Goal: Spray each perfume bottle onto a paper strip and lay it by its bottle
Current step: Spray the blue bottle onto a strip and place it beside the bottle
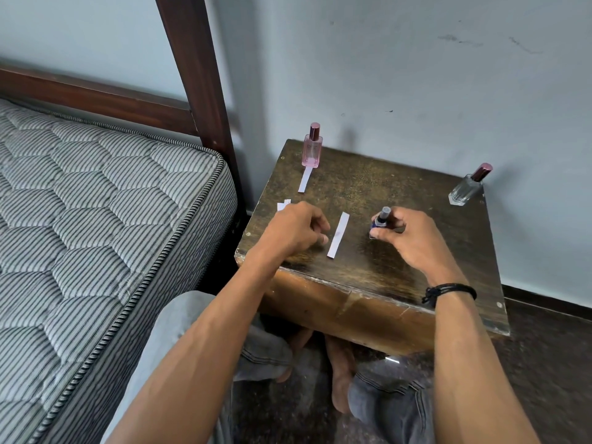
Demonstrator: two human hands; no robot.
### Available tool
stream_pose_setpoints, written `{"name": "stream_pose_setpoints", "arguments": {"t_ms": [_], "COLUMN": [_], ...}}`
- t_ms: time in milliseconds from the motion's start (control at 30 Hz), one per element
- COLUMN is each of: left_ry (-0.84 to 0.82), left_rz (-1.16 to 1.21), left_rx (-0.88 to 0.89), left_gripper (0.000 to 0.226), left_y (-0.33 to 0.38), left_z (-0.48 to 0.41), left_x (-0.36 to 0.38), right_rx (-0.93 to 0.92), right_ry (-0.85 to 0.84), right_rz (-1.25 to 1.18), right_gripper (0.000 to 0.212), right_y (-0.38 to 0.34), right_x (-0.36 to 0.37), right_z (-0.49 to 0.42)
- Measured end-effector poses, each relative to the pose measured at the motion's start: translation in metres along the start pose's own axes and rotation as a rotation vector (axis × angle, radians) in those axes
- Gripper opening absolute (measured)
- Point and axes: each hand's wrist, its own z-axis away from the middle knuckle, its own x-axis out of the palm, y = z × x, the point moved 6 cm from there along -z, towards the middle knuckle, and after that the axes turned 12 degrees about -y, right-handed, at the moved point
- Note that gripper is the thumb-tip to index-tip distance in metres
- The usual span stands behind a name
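Note:
A dark blue perfume bottle [380, 221] with a grey cap stands near the middle of the small wooden table [368, 193], and my right hand [407, 235] grips it from the right. A white paper strip [338, 234] lies flat just left of that bottle. My left hand [296, 230] hovers left of the strip, fingers loosely curled, holding nothing. At the back left a pink bottle [311, 147] stands with a strip [304, 180] in front of it. A clear bottle [468, 185] with a dark red cap stands at the back right corner.
Spare paper strips [283, 205] lie at the table's left edge, partly hidden by my left hand. A striped mattress [96, 203] and a dark wooden bedpost [198, 75] are on the left. A grey wall stands behind the table. My legs are below it.

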Motion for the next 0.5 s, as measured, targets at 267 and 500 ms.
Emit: {"name": "stream_pose_setpoints", "arguments": {"t_ms": [267, 500], "left_ry": [-0.090, -0.103], "left_rz": [-0.078, -0.132], "left_rx": [0.013, 0.015], "left_gripper": [0.021, 0.023], "left_y": [0.006, 0.007], "left_z": [-0.001, 0.001], "left_x": [0.018, 0.021], "right_rx": [0.046, 0.190], "right_ry": [-0.058, -0.071], "right_rz": [0.018, 0.000], "right_gripper": [0.036, 0.033], "right_y": [0.001, 0.017], "right_x": [0.001, -0.021], "right_z": [0.002, 0.015]}}
